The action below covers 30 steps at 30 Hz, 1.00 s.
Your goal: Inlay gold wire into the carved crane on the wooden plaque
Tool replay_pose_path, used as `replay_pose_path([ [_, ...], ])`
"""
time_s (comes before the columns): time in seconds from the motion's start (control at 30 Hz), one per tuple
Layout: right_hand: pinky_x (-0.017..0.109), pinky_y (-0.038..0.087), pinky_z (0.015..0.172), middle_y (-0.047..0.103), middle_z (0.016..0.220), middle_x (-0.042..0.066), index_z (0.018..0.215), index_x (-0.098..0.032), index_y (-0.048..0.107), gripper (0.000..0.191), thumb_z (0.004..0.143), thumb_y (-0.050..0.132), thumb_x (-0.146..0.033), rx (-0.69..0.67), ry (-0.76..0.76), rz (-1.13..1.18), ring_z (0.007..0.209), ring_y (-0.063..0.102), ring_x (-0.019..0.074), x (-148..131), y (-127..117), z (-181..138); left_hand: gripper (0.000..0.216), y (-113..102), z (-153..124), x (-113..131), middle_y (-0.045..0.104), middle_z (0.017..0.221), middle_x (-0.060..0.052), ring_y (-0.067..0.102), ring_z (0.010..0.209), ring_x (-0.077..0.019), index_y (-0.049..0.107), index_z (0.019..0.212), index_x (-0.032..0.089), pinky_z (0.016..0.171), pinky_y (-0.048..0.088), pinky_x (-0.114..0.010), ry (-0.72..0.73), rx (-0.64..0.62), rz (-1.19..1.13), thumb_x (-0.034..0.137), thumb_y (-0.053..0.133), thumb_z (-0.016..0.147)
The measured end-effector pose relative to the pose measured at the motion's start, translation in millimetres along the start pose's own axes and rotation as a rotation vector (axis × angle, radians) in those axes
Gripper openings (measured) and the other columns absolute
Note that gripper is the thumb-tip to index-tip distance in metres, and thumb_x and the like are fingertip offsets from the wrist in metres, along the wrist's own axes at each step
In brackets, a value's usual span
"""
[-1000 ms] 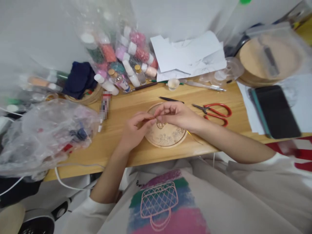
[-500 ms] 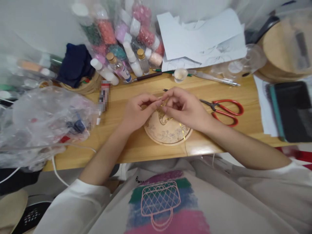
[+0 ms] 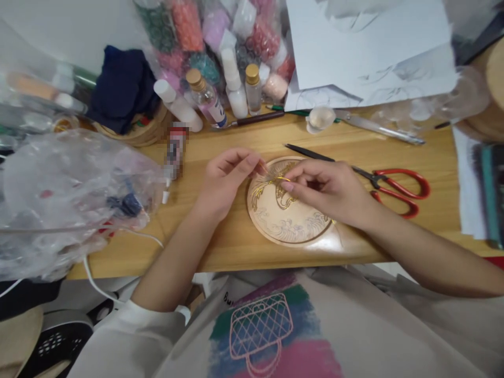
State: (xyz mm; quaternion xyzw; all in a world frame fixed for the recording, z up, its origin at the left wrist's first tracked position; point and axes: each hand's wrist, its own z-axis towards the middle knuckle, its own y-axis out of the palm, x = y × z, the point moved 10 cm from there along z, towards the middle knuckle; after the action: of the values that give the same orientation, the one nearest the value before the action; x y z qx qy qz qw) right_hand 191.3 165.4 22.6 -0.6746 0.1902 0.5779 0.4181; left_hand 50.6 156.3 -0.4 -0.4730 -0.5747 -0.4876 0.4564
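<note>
A round wooden disc (image 3: 289, 223) with a drawn wave pattern lies near the front edge of the wooden table (image 3: 236, 241). Thin gold wire (image 3: 271, 180) runs over its upper left part. My left hand (image 3: 226, 178) pinches one end of the wire at the disc's left rim. My right hand (image 3: 328, 191) rests over the disc's upper right and pinches the wire with thumb and forefinger. Both hands are closed on the wire, a few centimetres apart.
Red-handled scissors (image 3: 397, 184) lie right of my right hand, dark tweezers (image 3: 305, 153) just behind the disc. Small bottles and bead bags (image 3: 220, 63) crowd the back, white papers (image 3: 370, 52) at back right. A crumpled plastic bag (image 3: 66, 199) covers the left; a small tube (image 3: 175, 149) stands beside it.
The view has moved closer and lower. My hands have drawn slightly apart over the disc, with the gold wire now stretched between them on its surface.
</note>
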Motion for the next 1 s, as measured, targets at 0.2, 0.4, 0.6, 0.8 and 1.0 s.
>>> replay_pose_path([
  [0.2, 0.023, 0.034, 0.051, 0.052, 0.054, -0.005, 0.071, -0.019, 0.061, 0.021, 0.089, 0.060, -0.028, -0.109, -0.139, -0.118, 0.049, 0.044, 0.0069, -14, 9, 0, 0.024, 11, -1, 6, 0.060, 0.063, 0.003, 0.064, 0.066, -0.0122, 0.062, 0.071, 0.019, 0.067, 0.051, -0.026, -0.071, -0.059, -0.042, 0.039, 0.070, 0.082],
  [0.4, 0.025, 0.037, 0.053, 0.056, 0.055, -0.003, 0.070, -0.022, 0.061, 0.024, 0.092, 0.056, -0.031, -0.086, -0.246, -0.248, 0.050, 0.048, 0.0093, -28, 8, -6, 0.029, 9, -18, 32, 0.053, 0.053, 0.004, 0.051, 0.042, -0.0089, 0.064, 0.071, 0.020, 0.042, 0.039, -0.021, -0.169, -0.205, 0.087, 0.047, 0.074, 0.077],
  [0.6, 0.026, 0.039, 0.056, 0.063, 0.061, -0.002, 0.090, -0.023, 0.067, 0.013, 0.091, 0.056, -0.029, -0.043, -0.229, -0.293, 0.056, 0.055, 0.0117, -23, 7, -7, 0.021, 12, -38, 16, 0.052, 0.052, 0.004, 0.046, 0.044, -0.0098, 0.064, 0.072, 0.021, 0.041, 0.033, -0.021, -0.200, -0.375, 0.474, 0.037, 0.062, 0.086],
  [0.8, 0.026, 0.040, 0.060, 0.069, 0.072, 0.003, 0.091, -0.017, 0.067, 0.022, 0.095, 0.047, -0.027, -0.164, -0.365, -0.432, 0.065, 0.061, 0.0142, -26, 29, -14, 0.017, 33, -41, 20, 0.056, 0.063, 0.004, 0.049, 0.058, -0.0107, 0.063, 0.078, 0.019, 0.055, 0.038, -0.021, -0.048, -0.424, 0.707, 0.026, 0.053, 0.089],
  [1.0, 0.025, 0.039, 0.062, 0.071, 0.079, 0.004, 0.092, -0.017, 0.065, 0.023, 0.095, 0.044, -0.024, -0.184, -0.383, -0.487, 0.071, 0.062, 0.0144, -25, 31, -14, 0.014, 36, -36, 20, 0.060, 0.069, 0.005, 0.052, 0.064, -0.0109, 0.062, 0.081, 0.020, 0.061, 0.041, -0.022, -0.054, -0.382, 0.793, 0.024, 0.051, 0.088],
])
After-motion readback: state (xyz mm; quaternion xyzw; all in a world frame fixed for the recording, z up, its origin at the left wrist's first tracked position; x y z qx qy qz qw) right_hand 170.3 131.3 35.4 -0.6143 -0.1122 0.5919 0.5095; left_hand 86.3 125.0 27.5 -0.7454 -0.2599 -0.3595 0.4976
